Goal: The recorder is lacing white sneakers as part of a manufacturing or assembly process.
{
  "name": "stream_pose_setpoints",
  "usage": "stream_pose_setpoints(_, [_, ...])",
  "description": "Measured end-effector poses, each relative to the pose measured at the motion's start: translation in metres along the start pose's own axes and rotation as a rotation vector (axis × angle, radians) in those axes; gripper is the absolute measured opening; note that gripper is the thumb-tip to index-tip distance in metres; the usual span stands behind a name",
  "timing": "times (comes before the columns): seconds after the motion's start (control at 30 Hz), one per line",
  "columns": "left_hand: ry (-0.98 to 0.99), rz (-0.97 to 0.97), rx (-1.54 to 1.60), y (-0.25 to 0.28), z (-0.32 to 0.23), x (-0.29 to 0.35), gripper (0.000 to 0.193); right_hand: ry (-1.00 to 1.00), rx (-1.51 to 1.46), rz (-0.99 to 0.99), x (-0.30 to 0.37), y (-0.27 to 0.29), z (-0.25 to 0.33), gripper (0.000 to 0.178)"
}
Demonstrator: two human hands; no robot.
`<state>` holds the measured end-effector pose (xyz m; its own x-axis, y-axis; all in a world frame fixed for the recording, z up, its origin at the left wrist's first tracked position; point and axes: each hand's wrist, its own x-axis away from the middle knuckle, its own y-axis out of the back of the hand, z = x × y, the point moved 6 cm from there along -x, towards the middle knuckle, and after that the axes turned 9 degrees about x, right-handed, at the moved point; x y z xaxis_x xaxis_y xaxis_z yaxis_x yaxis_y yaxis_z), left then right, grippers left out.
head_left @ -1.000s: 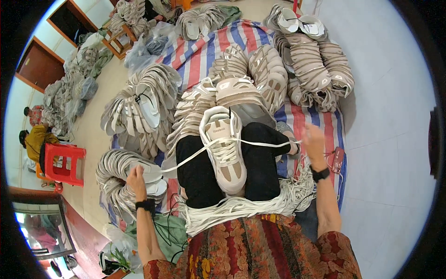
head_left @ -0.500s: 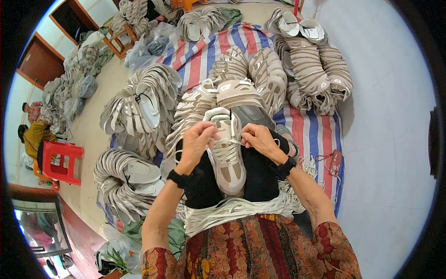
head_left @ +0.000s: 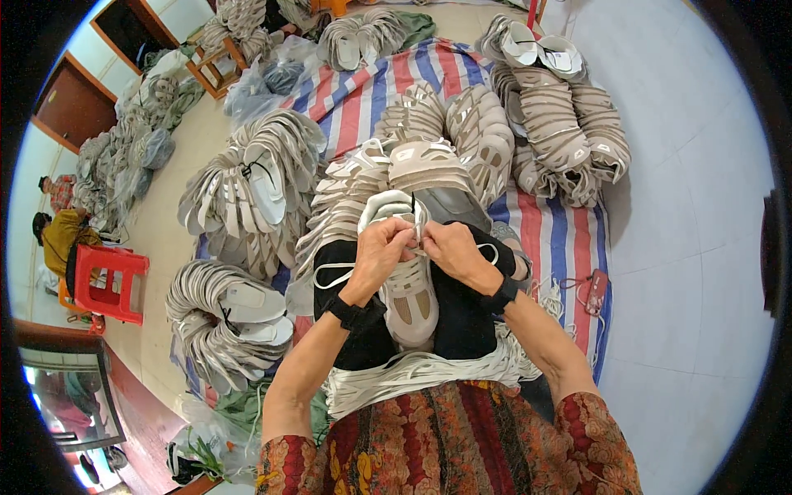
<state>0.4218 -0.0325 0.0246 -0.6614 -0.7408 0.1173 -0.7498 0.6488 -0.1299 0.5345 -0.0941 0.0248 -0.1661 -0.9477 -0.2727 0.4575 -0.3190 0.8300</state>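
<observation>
Between my knees lies a beige and white shoe upper (head_left: pixel 411 311), its toe toward me and its opening away. A white shoelace (head_left: pixel 332 266) runs across its tongue, with a loop hanging out to the left. My left hand (head_left: pixel 381 254) is closed in a pinch on the lace at the upper eyelets. Close beside it, my right hand (head_left: pixel 450 251) pinches the lace at the right side of the opening. The fingers cover most of the upper lacing. Across my lap rests a bundle of loose white laces (head_left: pixel 437 369).
Stacks of uppers (head_left: pixel 252 177) stand left, ahead and at the right (head_left: pixel 554 120) on a striped sheet (head_left: pixel 536 219). A red pouch-like object (head_left: pixel 596 293) lies right. Left are a red stool (head_left: pixel 107 280) and a seated person (head_left: pixel 62 239) in yellow.
Both hands have come together over the shoe's opening; the left moved right and the right moved slightly left. A lace loop now sticks out farther on the left.
</observation>
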Motion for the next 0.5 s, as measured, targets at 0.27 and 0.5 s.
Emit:
stream_pose_setpoints(0.27, [-0.178, -0.457, 0.0, 0.082, -0.002, 0.041, 0.013, 0.094, -0.188, -0.136, -0.018, 0.037, 0.027, 0.01])
stream_pose_setpoints(0.5, [0.177, -0.144, 0.085, 0.071, 0.029, 0.054, 0.013, 0.275, -0.178, 0.082, -0.025, -0.019, 0.062, 0.011])
